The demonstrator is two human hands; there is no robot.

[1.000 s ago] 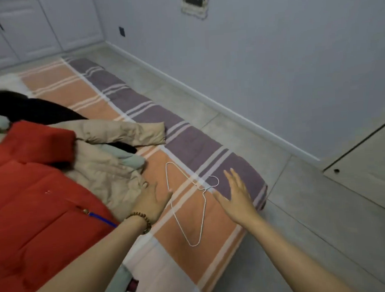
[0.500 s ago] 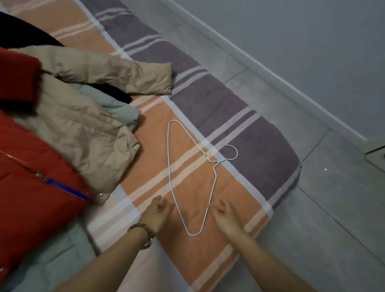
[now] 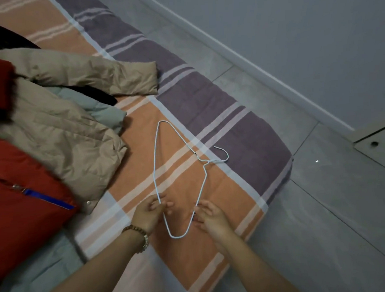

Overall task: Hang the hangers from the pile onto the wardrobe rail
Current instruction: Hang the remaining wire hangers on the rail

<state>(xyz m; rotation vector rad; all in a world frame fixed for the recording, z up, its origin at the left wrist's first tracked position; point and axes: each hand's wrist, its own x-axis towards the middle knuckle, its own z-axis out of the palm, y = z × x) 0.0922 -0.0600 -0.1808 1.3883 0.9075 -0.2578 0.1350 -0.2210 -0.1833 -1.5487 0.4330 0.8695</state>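
A thin white wire hanger lies flat on the striped orange and purple bedsheet, its hook pointing right toward the bed's edge. My left hand pinches the hanger's long left wire near its lower end. My right hand has its curled fingers at the right wire near the lower corner, touching it. No wardrobe rail is in view.
A pile of jackets covers the left of the bed: a red one, a beige one, a pale green one. Grey tiled floor runs along the bed's right edge, below a grey wall with a white skirting board.
The view tilted down and closer to the bed. Both hands drew back from the hanger's upper part to its lower corner, and my left fingers closed on the wire.
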